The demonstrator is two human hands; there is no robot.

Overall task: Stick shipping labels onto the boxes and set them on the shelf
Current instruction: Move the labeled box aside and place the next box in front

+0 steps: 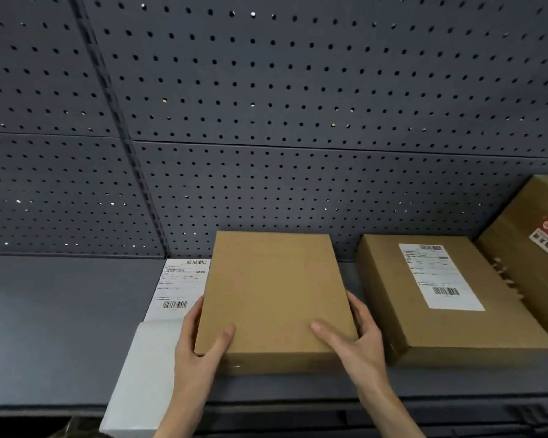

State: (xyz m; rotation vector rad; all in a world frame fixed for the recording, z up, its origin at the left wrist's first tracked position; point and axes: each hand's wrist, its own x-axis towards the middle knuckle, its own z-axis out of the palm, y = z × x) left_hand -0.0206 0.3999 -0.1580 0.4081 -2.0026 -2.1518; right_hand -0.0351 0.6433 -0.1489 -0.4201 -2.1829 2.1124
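Note:
A plain brown cardboard box lies flat on the grey shelf, its top bare of any label. My left hand grips its near left corner, thumb on top. My right hand grips its near right corner, thumb on top too. Left of the box lies a strip of white shipping labels, partly tucked under the box and my left hand, with its blank white end hanging over the shelf's front edge.
A labelled brown box lies flat to the right, a narrow gap away. A bigger brown box with red print stands at the far right. A dark pegboard wall backs the shelf.

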